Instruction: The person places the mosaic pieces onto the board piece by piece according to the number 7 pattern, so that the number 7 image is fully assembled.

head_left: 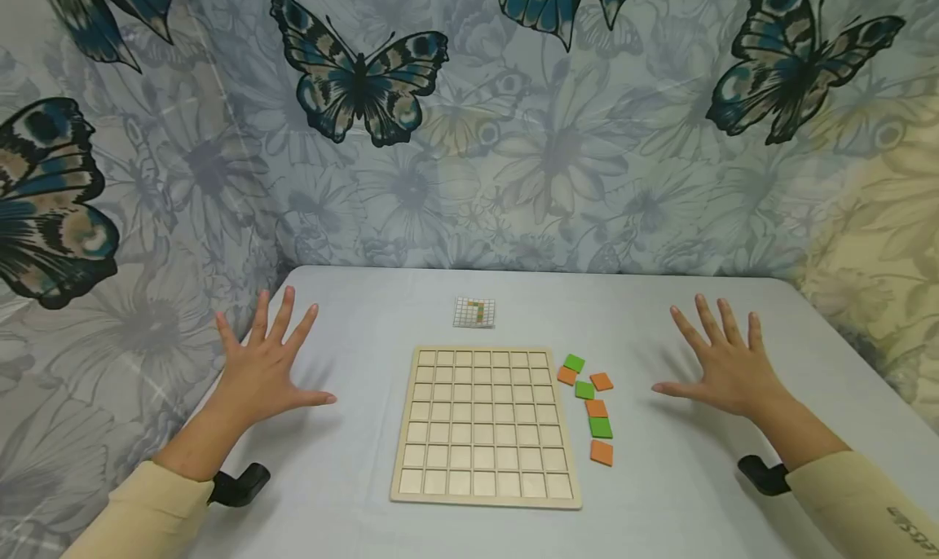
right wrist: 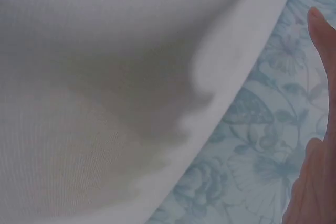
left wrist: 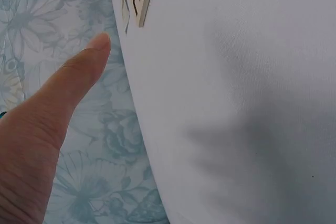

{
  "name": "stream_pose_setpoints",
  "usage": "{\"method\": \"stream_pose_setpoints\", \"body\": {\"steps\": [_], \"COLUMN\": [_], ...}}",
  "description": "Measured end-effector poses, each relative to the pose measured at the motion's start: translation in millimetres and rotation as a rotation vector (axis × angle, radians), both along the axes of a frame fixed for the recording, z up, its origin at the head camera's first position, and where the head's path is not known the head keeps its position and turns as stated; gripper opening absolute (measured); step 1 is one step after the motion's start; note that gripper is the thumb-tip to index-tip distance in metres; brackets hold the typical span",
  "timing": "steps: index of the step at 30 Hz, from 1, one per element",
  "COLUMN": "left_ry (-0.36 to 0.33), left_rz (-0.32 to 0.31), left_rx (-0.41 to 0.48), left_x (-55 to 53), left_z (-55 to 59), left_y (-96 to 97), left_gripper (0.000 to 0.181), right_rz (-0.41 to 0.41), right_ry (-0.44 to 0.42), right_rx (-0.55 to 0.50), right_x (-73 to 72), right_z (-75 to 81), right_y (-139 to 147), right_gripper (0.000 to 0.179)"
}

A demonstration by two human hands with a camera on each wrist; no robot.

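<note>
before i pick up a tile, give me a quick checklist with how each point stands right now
1. Left hand free: ok, fingers spread, holding nothing.
2. Right hand free: ok, also spread, holding nothing.
3. Board bare: ok, no tiles in its cells.
4. Tiles in view: ok, four orange and three green, right of the board.
5. Tiles well separated: not ok, some are bunched together.
6. Card pattern exact: cannot tell, too small.

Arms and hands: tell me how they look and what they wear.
The left sleeve and right sleeve are pale yellow; dark lettering, not legible, marks the right one. A rounded black piece juts out at each wrist. The left hand and right hand wear no gloves.
</note>
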State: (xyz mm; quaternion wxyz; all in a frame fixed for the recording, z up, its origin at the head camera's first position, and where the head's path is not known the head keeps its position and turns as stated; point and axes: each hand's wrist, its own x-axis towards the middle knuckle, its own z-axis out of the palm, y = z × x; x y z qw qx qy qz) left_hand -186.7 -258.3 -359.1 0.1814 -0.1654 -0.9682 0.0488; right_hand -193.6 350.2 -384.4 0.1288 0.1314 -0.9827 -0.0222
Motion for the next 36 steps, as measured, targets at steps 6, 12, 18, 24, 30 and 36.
{"method": "stream_pose_setpoints", "body": {"steps": [6, 12, 18, 24, 30, 36], "left_ry": [-0.021, -0.042, -0.102, -0.16, -0.19, -0.276], "left_rz": [-0.004, -0.01, -0.016, -0.064, -0.167, -0.269], "left_rx": [-0.003, -0.012, -0.019, -0.038, -0.023, 0.035], "left_x": [-3.6, -8.5, -11.1, -15.7, -20.6, -24.7], "left_z": [3.1, 4.8, -0.7, -5.9, -12.2, -18.9], "left_y": [6.6, 15.4, 26.8, 44.6, 63.1, 82.0], "left_gripper": [0.126, 0.126, 0.125, 0.122, 0.12, 0.118], "right_rz": [-0.013, -0.038, -0.001, 0.041, 0.066, 0.029], "right_ry": [-0.05, -0.11, -0.134, -0.185, -0.262, -0.325], "right_rx": [-0.068, -0.128, -0.164, -0.252, -0.336, -0.41], "right_x": [1.4, 7.0, 17.1, 34.8, 51.3, 63.3], "right_z": [0.7, -0.4, -1.2, -0.2, -0.6, -1.9], "right_y": [-2, -2, -14, -36, -56, -75], "right_gripper": [0.116, 0.115, 0.116, 0.115, 0.111, 0.104]}}
